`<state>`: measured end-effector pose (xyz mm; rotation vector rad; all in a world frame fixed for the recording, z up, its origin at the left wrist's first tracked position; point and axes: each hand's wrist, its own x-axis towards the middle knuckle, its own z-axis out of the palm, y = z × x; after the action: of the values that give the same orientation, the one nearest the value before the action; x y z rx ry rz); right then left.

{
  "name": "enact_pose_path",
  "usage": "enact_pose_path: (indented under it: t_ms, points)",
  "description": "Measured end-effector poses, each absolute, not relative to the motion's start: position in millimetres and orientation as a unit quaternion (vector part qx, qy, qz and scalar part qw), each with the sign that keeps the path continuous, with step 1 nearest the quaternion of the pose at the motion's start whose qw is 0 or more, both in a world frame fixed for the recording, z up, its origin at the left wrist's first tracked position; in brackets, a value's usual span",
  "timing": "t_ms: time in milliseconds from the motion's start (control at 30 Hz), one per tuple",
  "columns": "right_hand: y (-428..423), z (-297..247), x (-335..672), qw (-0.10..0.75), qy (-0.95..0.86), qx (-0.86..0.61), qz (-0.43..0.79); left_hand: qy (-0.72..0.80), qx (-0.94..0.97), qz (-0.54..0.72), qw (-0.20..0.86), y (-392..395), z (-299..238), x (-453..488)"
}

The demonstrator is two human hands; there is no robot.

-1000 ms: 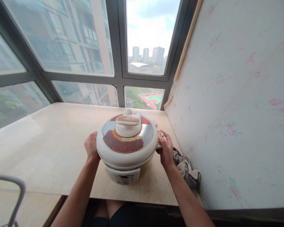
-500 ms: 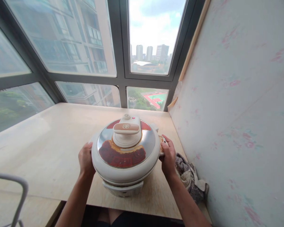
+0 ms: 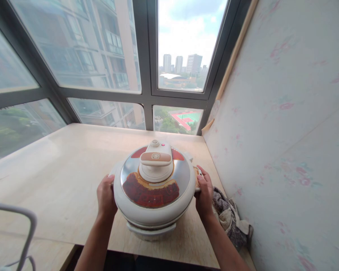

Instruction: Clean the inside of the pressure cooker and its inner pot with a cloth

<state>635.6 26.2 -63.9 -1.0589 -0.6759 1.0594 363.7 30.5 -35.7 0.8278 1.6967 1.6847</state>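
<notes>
A white electric pressure cooker [image 3: 154, 214] with a silver and dark red lid stands upright over the pale tabletop near its front edge. On the lid sits a white and tan handle [image 3: 155, 159], with a round knob and a small red button behind it. My left hand [image 3: 106, 194] is closed around the side handle on the cooker's left. On the opposite side, my right hand [image 3: 203, 192] grips the other side handle, thumb on top. Both palms face inward, and the fingers of each hand are partly hidden. I cannot tell whether the cooker's base touches the table.
A crumpled grey and beige cloth [image 3: 233, 220] lies to the right against the flowered wall [image 3: 285, 150]. Grey-framed windows [image 3: 147, 75] rise behind the pale tabletop [image 3: 59, 180]. A bent grey metal tube [image 3: 31, 226] stands at the lower left.
The cooker and both hands appear slightly lower and further right in the picture. The window and wall have also shifted right, so the view itself has moved. Both hands keep their hold.
</notes>
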Motion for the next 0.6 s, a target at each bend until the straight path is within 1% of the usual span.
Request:
enact_pose_path:
  t_ms: [167, 300, 433, 500, 600]
  points:
    - [30.3, -66.4, 632.5, 0.711, -0.323, -0.470, 0.411, 0.587, 0.327, 0.669, 0.319, 32.2, -43.5, 360.6]
    - [30.5, -69.1, 632.9, 0.716, -0.325, -0.469, 0.403, 0.556, 0.297, 0.685, 0.365, 32.5, -46.1, 360.1]
    - [29.8, -63.6, 645.3, 0.646, -0.375, -0.518, 0.416, 0.533, 0.278, 0.691, 0.401, 32.0, -45.8, 359.4]
    - [33.1, -57.3, 654.9, 0.606, -0.410, -0.543, 0.413, 0.533, 0.284, 0.690, 0.398, 32.3, -45.7, 358.7]
    - [42.6, -47.7, 666.4, 0.567, -0.453, -0.565, 0.393, 0.527, 0.300, 0.695, 0.387, 33.6, -46.8, 358.1]
